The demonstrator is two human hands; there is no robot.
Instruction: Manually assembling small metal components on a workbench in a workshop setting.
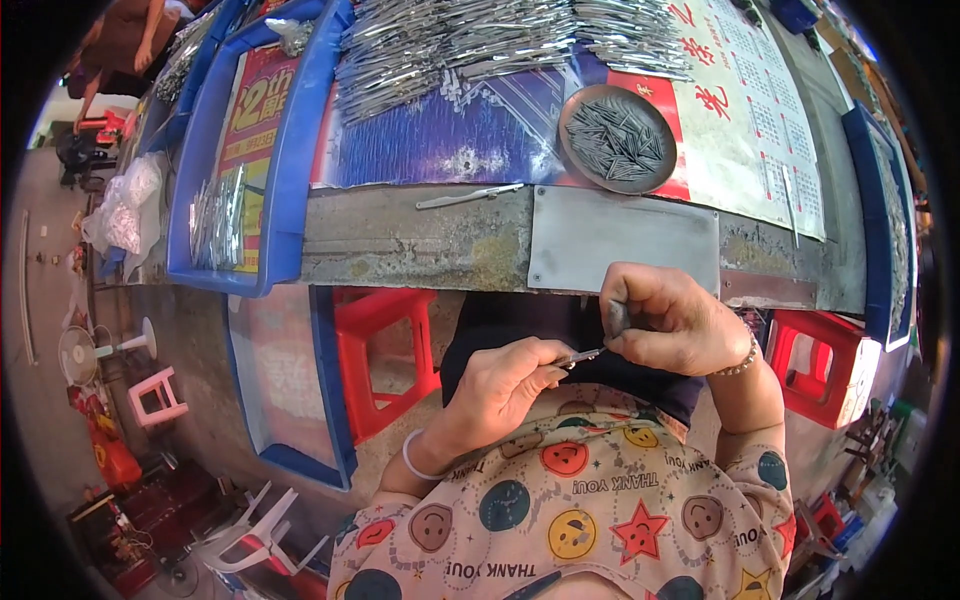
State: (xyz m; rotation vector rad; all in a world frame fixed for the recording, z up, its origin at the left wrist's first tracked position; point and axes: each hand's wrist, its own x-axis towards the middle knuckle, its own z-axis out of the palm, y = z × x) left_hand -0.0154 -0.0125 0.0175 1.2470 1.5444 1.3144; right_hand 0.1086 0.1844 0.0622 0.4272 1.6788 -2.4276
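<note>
My left hand (508, 385) is closed around a slim metal piece (582, 357), whose narrow end sticks out past the thumb and forefinger. Facing it, my right hand (665, 322) is pinched at that end; whatever lies between its fingertips is too small to make out. Both hands are held above my lap, just short of the table edge. Beyond them, a round dish (620, 138) holds many small dark pointed metal pins. A single slim metal piece (470, 196) rests near the table's front edge, left of a flat metal plate (625, 240).
Piles of slim metal pieces (450, 45) cover the back of the table. A blue tray (285, 190) with more pieces stands at the left, another blue tray (880, 220) at the right. Red stools (385, 360) and a lower tray (290, 380) are below the table edge.
</note>
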